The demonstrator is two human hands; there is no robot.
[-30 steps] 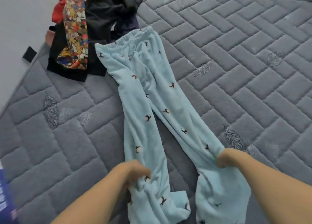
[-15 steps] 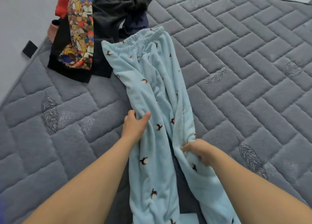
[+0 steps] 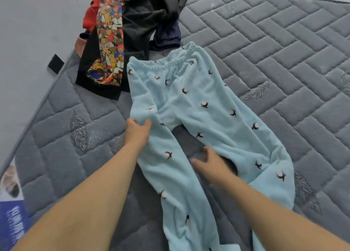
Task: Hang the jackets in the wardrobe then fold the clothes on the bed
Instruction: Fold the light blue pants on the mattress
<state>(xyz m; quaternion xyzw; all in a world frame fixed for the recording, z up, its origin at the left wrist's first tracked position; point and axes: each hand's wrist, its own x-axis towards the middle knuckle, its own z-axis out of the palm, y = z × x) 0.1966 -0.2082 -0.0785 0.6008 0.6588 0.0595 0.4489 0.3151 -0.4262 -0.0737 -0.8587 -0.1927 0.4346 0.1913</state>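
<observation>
From the head view, I am leaning over the bed [image 3: 284,48], looking down at the light blue fleece trousers [image 3: 189,103] that are lying spread on its grey quilted cover, waistband away from me and both legs running back toward me with a gap of mattress showing between them. My left hand [image 3: 137,132] is gripping the outer edge of the left leg near the hip, fingers and thumb curling into the fleece. My right hand [image 3: 210,165] is hovering in the gap between the two legs, fingers loosely spread and holding nothing, its fingertips just beside the inner edge of the right leg; whether they are touching the cloth I cannot tell.

As I am judging it, the folding is only beginning: the trousers are being flattened and no fold is in them yet. Beyond the waistband, a heap of clothes [image 3: 136,23] is waiting at the corner of the bed, unfolded: dark pieces, a bright cartoon-print garment [image 3: 109,42] and something red. No finished stack is showing anywhere. The wardrobe is not showing here, so I am unable to say whether the jackets are hanging.
</observation>
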